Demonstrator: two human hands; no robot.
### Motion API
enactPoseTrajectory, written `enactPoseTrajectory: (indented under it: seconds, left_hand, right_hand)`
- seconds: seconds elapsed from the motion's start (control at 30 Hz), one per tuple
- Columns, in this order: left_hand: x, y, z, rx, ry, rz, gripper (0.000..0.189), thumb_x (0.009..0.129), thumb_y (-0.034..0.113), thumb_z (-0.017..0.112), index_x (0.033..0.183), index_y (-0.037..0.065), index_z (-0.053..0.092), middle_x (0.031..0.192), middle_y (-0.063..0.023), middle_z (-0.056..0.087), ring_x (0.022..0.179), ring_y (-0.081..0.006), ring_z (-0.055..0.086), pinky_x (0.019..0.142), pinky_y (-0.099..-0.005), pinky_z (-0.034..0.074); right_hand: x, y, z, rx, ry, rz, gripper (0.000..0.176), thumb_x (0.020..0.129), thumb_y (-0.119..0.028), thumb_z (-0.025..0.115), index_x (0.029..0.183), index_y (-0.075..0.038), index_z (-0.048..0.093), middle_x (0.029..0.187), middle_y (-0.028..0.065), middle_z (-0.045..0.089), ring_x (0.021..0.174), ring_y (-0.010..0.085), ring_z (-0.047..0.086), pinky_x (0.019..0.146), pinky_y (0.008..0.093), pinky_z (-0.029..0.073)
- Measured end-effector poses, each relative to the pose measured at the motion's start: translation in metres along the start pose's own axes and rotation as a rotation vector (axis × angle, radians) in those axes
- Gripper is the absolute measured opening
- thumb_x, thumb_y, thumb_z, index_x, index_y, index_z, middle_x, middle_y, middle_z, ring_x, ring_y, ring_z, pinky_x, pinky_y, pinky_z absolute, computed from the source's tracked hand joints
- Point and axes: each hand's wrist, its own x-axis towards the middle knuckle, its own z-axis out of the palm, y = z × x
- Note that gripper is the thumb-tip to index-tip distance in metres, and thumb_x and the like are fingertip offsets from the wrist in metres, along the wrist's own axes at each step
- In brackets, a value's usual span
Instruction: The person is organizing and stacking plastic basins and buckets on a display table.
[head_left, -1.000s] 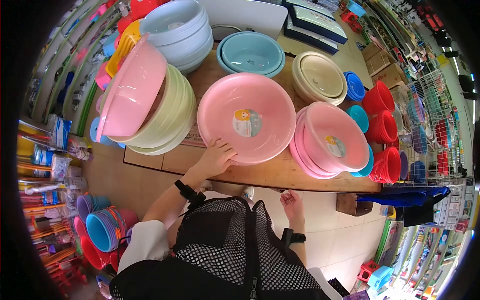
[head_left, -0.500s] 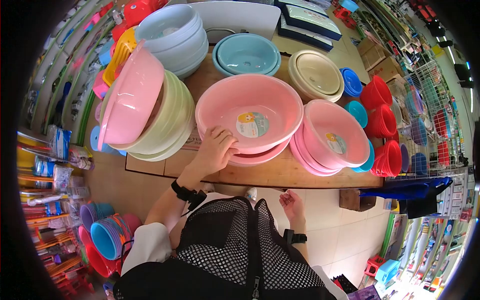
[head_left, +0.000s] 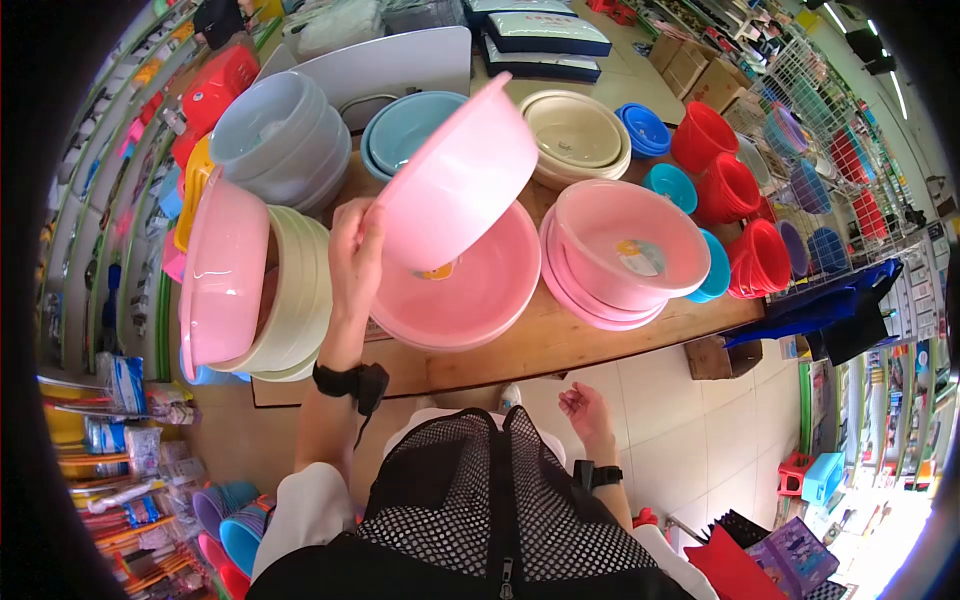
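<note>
Your left hand grips the rim of a pink basin, fingers curled over the edge. The basin is tilted steeply and held clear above a stack of pink basins on the wooden table. Just left of that hand, a tilted stack of pale green basins leans with one pink basin on its face. Your right hand hangs lower, palm up, fingers loose, holding nothing, over the tiled floor. Beyond the left hand sit blue basins.

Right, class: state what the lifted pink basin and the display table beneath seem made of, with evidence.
The pink basin: probably plastic, smooth and glossy, with uniform colour, a thin moulded rim and glints. The display table: apparently wood, matt brown with grain-like streaks. Laminate is possible.
</note>
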Motion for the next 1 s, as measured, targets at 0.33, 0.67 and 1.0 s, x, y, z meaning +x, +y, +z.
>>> enactPoseTrajectory:
  seconds: [0.33,0.67,1.0]
  left_hand:
    - [0.049,0.027,0.200,-0.097,-0.097,0.319,0.031,0.101,0.030,0.064,0.104,0.000,0.068,0.097,-0.0135,0.067,0.098,-0.0273,0.059,0.087,-0.0375,0.047]
    - [-0.028,0.035,0.313,-0.039,-0.417,0.592,0.025,0.091,0.029,0.072,0.099,0.006,0.068,0.104,-0.0087,0.067,0.113,-0.0306,0.054,0.101,-0.0478,0.037]
    - [-0.074,0.010,0.224,0.058,-0.605,0.571,0.047,0.087,0.021,0.076,0.130,0.009,0.061,0.133,-0.0076,0.057,0.126,-0.0331,0.050,0.108,-0.0487,0.037]
  right_hand:
    - [-0.005,0.003,-0.043,0.110,0.035,-0.006,0.015,0.100,-0.015,0.058,0.104,-0.001,0.061,0.086,0.0120,0.066,0.089,0.0301,0.066,0.084,0.0413,0.056]
    - [-0.023,0.012,-0.071,0.197,0.056,-0.069,0.017,0.099,-0.016,0.057,0.108,-0.001,0.061,0.090,0.0126,0.068,0.090,0.0306,0.068,0.082,0.0413,0.057]
    - [-0.017,0.016,-0.060,0.171,0.053,-0.044,0.014,0.099,-0.015,0.059,0.104,-0.002,0.062,0.084,0.0115,0.066,0.088,0.0304,0.067,0.082,0.0405,0.055]
